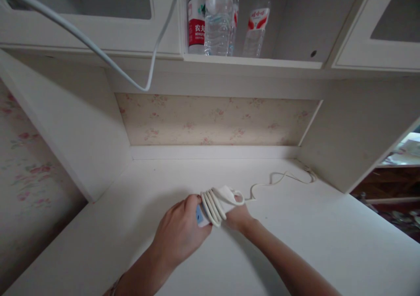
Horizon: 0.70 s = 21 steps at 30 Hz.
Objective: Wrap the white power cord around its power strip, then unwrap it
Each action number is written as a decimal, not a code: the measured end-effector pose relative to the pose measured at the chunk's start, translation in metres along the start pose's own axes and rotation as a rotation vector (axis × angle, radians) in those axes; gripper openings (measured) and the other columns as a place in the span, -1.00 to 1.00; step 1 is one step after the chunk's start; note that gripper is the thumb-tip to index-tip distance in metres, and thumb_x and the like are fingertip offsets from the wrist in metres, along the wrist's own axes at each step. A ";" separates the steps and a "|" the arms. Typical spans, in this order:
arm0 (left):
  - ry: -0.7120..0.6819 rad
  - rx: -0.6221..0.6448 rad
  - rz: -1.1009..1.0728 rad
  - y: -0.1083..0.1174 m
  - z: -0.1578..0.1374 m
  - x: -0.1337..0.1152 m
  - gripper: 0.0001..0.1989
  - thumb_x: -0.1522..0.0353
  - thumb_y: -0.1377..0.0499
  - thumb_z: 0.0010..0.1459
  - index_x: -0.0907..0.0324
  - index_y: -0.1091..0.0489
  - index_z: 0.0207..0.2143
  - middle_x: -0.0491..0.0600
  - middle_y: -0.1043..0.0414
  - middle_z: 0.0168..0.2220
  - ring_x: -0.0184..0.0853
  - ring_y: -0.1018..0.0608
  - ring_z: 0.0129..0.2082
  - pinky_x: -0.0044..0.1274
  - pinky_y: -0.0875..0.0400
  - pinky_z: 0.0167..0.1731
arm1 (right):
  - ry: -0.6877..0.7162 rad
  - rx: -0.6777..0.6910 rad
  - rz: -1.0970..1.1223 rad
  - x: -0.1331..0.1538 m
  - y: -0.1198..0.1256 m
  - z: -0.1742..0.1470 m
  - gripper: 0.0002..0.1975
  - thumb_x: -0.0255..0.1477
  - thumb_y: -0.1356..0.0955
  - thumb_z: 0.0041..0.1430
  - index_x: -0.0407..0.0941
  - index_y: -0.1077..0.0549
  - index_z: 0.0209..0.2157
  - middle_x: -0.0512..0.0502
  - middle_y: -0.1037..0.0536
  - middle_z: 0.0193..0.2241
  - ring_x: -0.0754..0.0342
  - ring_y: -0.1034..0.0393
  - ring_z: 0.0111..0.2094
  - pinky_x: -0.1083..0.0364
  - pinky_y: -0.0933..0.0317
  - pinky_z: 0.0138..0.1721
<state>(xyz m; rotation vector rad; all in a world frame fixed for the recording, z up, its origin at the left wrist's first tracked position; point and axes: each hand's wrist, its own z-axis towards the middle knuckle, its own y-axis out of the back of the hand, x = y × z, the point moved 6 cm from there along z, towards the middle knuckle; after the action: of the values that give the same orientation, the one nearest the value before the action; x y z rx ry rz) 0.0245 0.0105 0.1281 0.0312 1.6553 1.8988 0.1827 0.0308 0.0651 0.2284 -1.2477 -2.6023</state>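
Head view, left hand [182, 226]: thumb and fingers closed on the blue-label end of a white corded block [204, 218], perhaps a power strip.
Right hand [239, 217]: at the block's 4 o'clock; its fingers are mostly hidden, so I cannot tell how tightly they close.
Block: between the hands, slanting from 8 toward 2 o'clock.
Coils [213, 206]: several turns around its middle.
Handling: probably light, hard-shelled; the cord looks bendy and springy, likely to slip if loosened.
Best hold: the bare blue-label end, with a finger pinning the coils.
Cord tail [262, 184]: toward 2 o'clock across the white desktop [328, 230].
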 end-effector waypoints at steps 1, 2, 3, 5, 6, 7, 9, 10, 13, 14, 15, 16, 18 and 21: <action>0.057 -0.014 0.036 0.001 0.008 0.007 -0.67 0.28 -0.17 0.01 0.11 -0.22 -0.15 0.02 -0.49 -0.24 -0.17 -0.54 -0.22 -0.46 -0.33 -0.25 | 0.018 0.021 0.000 0.007 0.001 -0.007 -0.60 -0.38 -0.23 0.22 -0.14 -0.38 -0.68 -0.03 -0.43 -0.75 0.17 -0.25 -0.71 0.13 0.13 -0.56; 0.098 -0.033 0.078 0.002 0.016 0.014 -0.69 0.25 -0.14 0.05 0.13 -0.22 -0.16 0.04 -0.49 -0.25 -0.16 -0.54 -0.23 -0.47 -0.33 -0.28 | 0.046 0.048 0.001 0.014 0.003 -0.012 -0.62 -0.40 -0.23 0.22 -0.14 -0.39 -0.67 -0.02 -0.44 -0.75 0.17 -0.24 -0.72 0.12 0.13 -0.55; 0.127 -0.051 0.120 0.000 0.023 0.020 -0.72 0.24 -0.12 0.08 0.15 -0.21 -0.18 0.07 -0.49 -0.25 -0.16 -0.55 -0.23 -0.47 -0.32 -0.29 | 0.078 0.073 0.001 0.021 0.006 -0.016 -0.63 -0.42 -0.21 0.22 -0.13 -0.39 -0.65 -0.01 -0.44 -0.74 0.17 -0.23 -0.72 0.12 0.13 -0.54; 0.167 -0.050 0.191 -0.011 0.034 0.030 -0.75 0.25 -0.10 0.11 0.17 -0.20 -0.20 0.11 -0.48 -0.27 -0.14 -0.55 -0.25 -0.45 -0.32 -0.32 | 0.140 0.091 0.002 0.031 0.015 -0.017 -0.65 -0.45 -0.19 0.22 -0.13 -0.39 -0.62 0.00 -0.44 -0.73 0.17 -0.23 -0.70 0.10 0.12 -0.51; 0.179 -0.031 0.217 -0.019 0.036 0.034 -0.77 0.27 -0.09 0.11 0.18 -0.19 -0.20 0.12 -0.48 -0.27 -0.14 -0.55 -0.25 -0.45 -0.33 -0.33 | 0.172 0.081 0.004 0.034 0.021 -0.015 -0.65 -0.45 -0.19 0.22 -0.13 -0.38 -0.62 0.00 -0.44 -0.72 0.17 -0.23 -0.69 0.09 0.12 -0.50; 0.182 0.000 0.237 -0.028 0.038 0.036 -0.77 0.29 -0.10 0.11 0.19 -0.19 -0.20 0.12 -0.48 -0.28 -0.14 -0.55 -0.25 -0.45 -0.33 -0.33 | 0.204 0.058 0.005 0.036 0.028 -0.012 -0.65 -0.46 -0.20 0.21 -0.13 -0.37 -0.63 0.00 -0.44 -0.72 0.17 -0.23 -0.68 0.09 0.13 -0.49; 0.150 0.071 0.243 -0.047 0.037 0.036 -0.75 0.34 -0.14 0.07 0.19 -0.19 -0.20 0.10 -0.47 -0.26 -0.15 -0.55 -0.22 -0.47 -0.33 -0.31 | 0.278 -0.002 0.006 0.039 0.041 -0.004 -0.65 -0.46 -0.21 0.18 -0.13 -0.35 -0.67 -0.01 -0.42 -0.74 0.18 -0.21 -0.68 0.07 0.14 -0.48; 0.127 0.099 0.232 -0.054 0.035 0.034 -0.74 0.34 -0.16 0.05 0.19 -0.19 -0.20 0.09 -0.47 -0.25 -0.16 -0.54 -0.21 -0.49 -0.33 -0.30 | 0.318 -0.030 0.011 0.040 0.047 -0.001 -0.65 -0.46 -0.22 0.17 -0.13 -0.33 -0.68 -0.01 -0.40 -0.75 0.18 -0.20 -0.68 0.06 0.15 -0.48; 0.100 0.118 0.117 -0.066 0.031 0.030 -0.70 0.27 -0.17 0.04 0.18 -0.20 -0.20 0.04 -0.47 -0.26 -0.18 -0.54 -0.22 -0.51 -0.33 -0.30 | 0.400 -0.088 0.042 0.040 0.062 0.009 -0.64 -0.45 -0.23 0.15 -0.13 -0.30 -0.71 0.00 -0.36 -0.78 0.20 -0.15 -0.69 0.06 0.15 -0.48; 0.117 0.102 0.051 -0.066 0.031 0.031 -0.67 0.24 -0.18 0.02 0.17 -0.20 -0.19 0.03 -0.48 -0.27 -0.18 -0.54 -0.23 -0.51 -0.32 -0.31 | 0.397 -0.097 0.050 0.039 0.066 0.012 -0.63 -0.45 -0.23 0.16 -0.13 -0.30 -0.71 0.01 -0.36 -0.78 0.20 -0.15 -0.69 0.06 0.15 -0.48; 0.140 0.082 -0.028 -0.066 0.031 0.034 -0.63 0.21 -0.19 0.00 0.17 -0.20 -0.19 0.01 -0.48 -0.27 -0.19 -0.54 -0.25 -0.51 -0.32 -0.33 | 0.379 -0.100 0.057 0.036 0.070 0.014 -0.63 -0.45 -0.23 0.17 -0.13 -0.31 -0.71 0.02 -0.36 -0.78 0.21 -0.14 -0.69 0.06 0.15 -0.48; 0.169 0.062 -0.118 -0.065 0.032 0.038 -0.59 0.18 -0.22 -0.04 0.17 -0.21 -0.19 0.00 -0.47 -0.28 -0.20 -0.54 -0.26 -0.51 -0.32 -0.34 | 0.353 -0.100 0.063 0.032 0.073 0.016 -0.63 -0.45 -0.23 0.18 -0.13 -0.31 -0.70 0.02 -0.36 -0.77 0.21 -0.14 -0.68 0.06 0.15 -0.48; 0.225 0.043 -0.312 -0.065 0.032 0.048 -0.53 0.14 -0.25 -0.12 0.18 -0.22 -0.21 -0.02 -0.46 -0.29 -0.22 -0.53 -0.30 -0.51 -0.31 -0.38 | 0.295 -0.097 0.076 0.024 0.079 0.016 -0.63 -0.45 -0.24 0.20 -0.13 -0.30 -0.69 0.04 -0.34 -0.77 0.22 -0.12 -0.69 0.06 0.16 -0.49; 0.273 0.069 -0.561 -0.069 0.029 0.062 -0.51 0.13 -0.27 -0.14 0.21 -0.23 -0.22 -0.04 -0.44 -0.30 -0.26 -0.50 -0.31 -0.52 -0.30 -0.37 | 0.243 -0.096 0.103 0.017 0.086 0.009 -0.61 -0.46 -0.24 0.20 -0.14 -0.28 -0.71 0.05 -0.29 -0.78 0.23 -0.09 -0.69 0.07 0.16 -0.50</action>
<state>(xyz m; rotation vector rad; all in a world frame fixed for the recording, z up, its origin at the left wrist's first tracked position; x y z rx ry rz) 0.0151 0.0662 0.0492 -0.6238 1.6751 1.4599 0.1775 -0.0189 0.1371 0.4357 -1.0220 -2.4518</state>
